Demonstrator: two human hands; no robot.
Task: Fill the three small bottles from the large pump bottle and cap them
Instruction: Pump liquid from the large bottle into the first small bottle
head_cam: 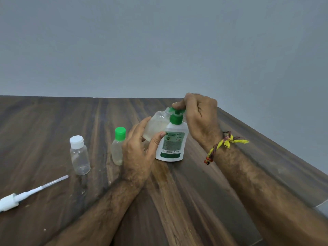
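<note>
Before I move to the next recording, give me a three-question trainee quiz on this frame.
1. True or false: the white-capped bottle lies on its side.
2. Which hand presses the pump bottle? A) left hand B) right hand
3. Fill in: the uncapped small bottle is held tilted at the green ____.

Key: 1 false, it stands upright on the wooden table. 2 B. 3 pump nozzle.

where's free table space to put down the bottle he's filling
Bare table lies left of and behind the white-capped bottle, and along the near edge between the forearms. It is crowded around the pump bottle, the green-capped bottle and both hands; a loose sprayer lies near left.
</note>
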